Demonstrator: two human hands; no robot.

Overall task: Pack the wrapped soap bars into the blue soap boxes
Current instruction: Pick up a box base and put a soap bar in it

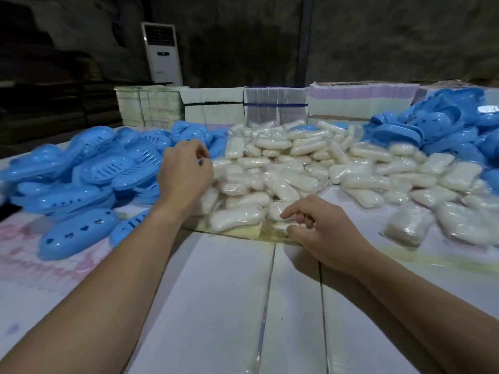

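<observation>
Both bare forearms reached forward over the white tabletop (221, 306) from its near edge. The left hand (185, 172) was raised farther in, its fingers loosely curled with fingertips close together. The right hand (321, 233) sat lower and nearer, index finger extended, the others bent.

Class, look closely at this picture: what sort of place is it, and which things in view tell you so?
Probably a small packing workshop or storeroom. A large heap of wrapped soap bars lies on the table between piles of blue soap boxes, with bundled stacks of flat cartons behind.
</observation>
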